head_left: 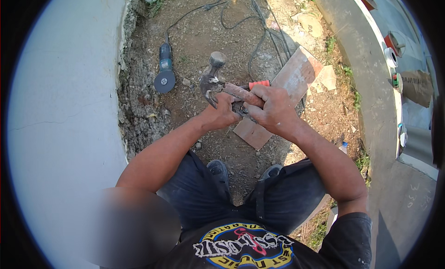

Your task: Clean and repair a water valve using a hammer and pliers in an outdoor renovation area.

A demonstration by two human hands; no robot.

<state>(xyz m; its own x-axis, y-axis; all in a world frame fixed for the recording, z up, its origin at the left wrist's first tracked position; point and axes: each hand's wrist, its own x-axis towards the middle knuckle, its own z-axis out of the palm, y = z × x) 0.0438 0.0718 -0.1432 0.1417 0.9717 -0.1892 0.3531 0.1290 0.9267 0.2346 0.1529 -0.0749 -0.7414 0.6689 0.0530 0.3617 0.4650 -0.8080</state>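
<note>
Right hand (277,109) is clenched on the handle of a claw hammer (238,91); hammer head is up, just beyond the left hand (221,113). Left hand is curled below it, fingers partly hidden, can't tell what it's gripping. Red grip (259,84) pokes out just past the right hand; rest of that tool is obscured. Board (297,78) runs under and beyond the right hand. Angle grinder (165,64) lies unheld, beyond and left of the left hand, disc fitted. Progress: hammer's in hand; how much is done or left, can't tell.
</note>
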